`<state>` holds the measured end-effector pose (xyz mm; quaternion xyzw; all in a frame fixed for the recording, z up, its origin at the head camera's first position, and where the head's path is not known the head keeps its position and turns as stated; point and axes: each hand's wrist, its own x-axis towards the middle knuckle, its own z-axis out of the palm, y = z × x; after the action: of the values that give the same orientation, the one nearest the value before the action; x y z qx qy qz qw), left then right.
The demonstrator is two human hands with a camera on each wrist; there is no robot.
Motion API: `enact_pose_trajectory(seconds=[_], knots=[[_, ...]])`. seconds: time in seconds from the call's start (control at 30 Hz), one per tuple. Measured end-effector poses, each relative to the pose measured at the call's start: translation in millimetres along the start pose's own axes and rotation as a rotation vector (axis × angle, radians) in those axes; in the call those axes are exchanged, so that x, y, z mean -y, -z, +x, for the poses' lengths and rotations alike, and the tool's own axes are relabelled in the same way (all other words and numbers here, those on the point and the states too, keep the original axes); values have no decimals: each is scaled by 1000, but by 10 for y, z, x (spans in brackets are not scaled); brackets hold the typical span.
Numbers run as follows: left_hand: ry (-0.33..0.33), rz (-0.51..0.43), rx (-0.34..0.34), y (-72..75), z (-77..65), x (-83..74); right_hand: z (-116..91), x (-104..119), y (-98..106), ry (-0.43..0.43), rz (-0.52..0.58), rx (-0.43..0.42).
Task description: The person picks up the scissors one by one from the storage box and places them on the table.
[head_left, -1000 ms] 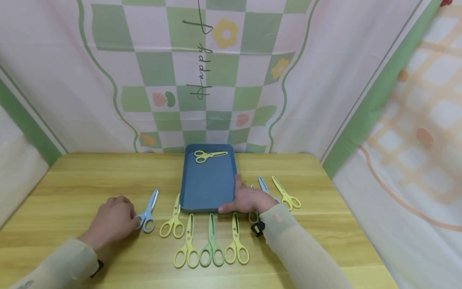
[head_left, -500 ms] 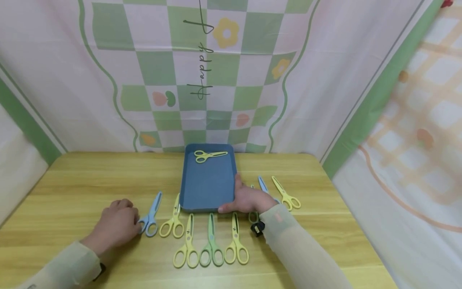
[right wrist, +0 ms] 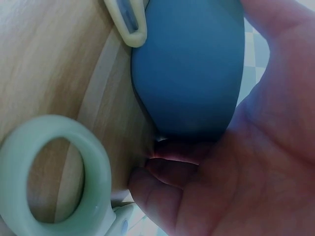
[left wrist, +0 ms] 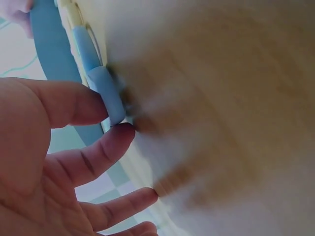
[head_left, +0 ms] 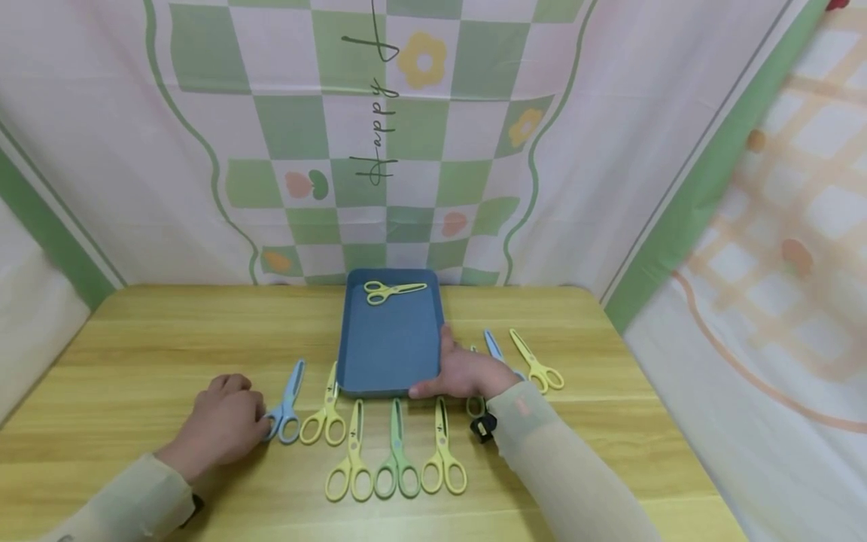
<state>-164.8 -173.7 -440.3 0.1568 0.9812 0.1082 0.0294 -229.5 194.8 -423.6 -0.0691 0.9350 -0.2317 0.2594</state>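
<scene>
My left hand [head_left: 226, 421] pinches a handle loop of the light-blue scissors [head_left: 287, 406] between thumb and index finger; the left wrist view shows that blue loop [left wrist: 109, 93] right at the fingertips, the other fingers spread loosely. At the tray's near right corner, my right hand [head_left: 467, 373] grips the blue-grey tray [head_left: 393, 350], thumb along the front edge. In the right wrist view its fingers [right wrist: 157, 196] bend in at the foot of the tray wall [right wrist: 189, 69]. Inside the tray, near the far end, lie yellow scissors [head_left: 395, 291].
Beside the tray's left edge lie yellow scissors [head_left: 327, 418]. In front stand yellow [head_left: 354, 452], green [head_left: 397, 459] and yellow scissors [head_left: 443, 455] in a row. Right of it are blue [head_left: 494, 346], yellow [head_left: 535, 361] and partly hidden green scissors [head_left: 476, 407]. A patterned cloth [head_left: 372, 128] hangs behind.
The left hand has shifted slightly right along the table, and the light-blue scissors have moved with it, closer to the neighbouring yellow pair. The right hand and tray stay put.
</scene>
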Motion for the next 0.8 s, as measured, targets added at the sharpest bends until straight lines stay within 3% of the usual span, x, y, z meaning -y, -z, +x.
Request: enact_pose_trajectory(seconds=[0.3, 0.47, 0.6, 0.8], knots=[[36, -12, 53, 58, 25, -14, 7, -3, 2, 1, 16, 0], [28, -48, -6, 117, 59, -51, 7, -1, 5, 8, 26, 0], [-44, -95, -69, 152, 175, -122, 9, -11, -1, 5, 24, 0], [-253, -120, -113, 241, 522, -261, 9, -11, -10, 9, 34, 5]])
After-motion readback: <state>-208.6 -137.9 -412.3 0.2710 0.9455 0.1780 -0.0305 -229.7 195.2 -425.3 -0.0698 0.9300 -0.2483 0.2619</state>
